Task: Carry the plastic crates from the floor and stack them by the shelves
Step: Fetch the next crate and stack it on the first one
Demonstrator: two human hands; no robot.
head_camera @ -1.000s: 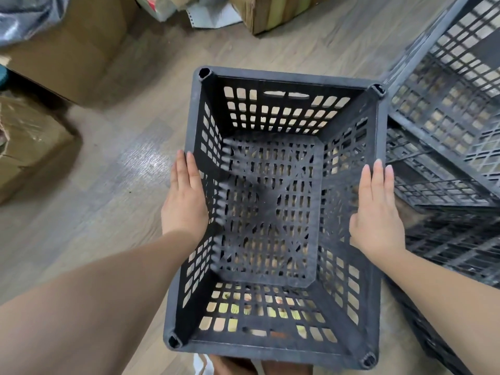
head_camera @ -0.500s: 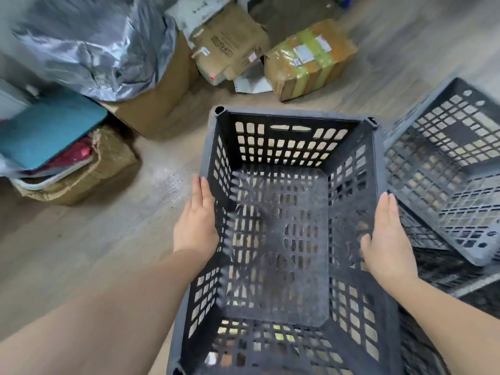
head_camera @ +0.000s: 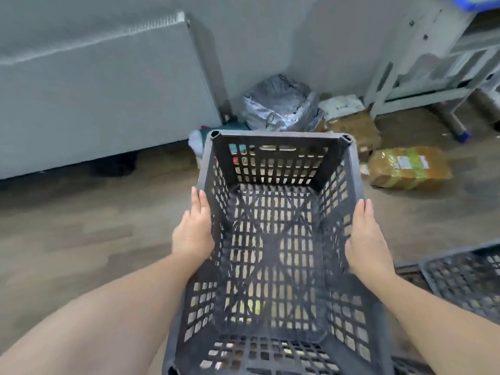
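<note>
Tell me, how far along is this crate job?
Early, by the look of it. No stack shows by the shelves yet. In hand: one empty black crate, pressed between the flat left hand and right hand. Left: setting it by the shelves, then fetching the other crates at the right.

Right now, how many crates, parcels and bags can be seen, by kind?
Dark grey plastic lattice crates: 2, one carried, one at right
Brown tape-wrapped parcels: 1
Crumpled silver foil bags: 1
Total: 4
</note>
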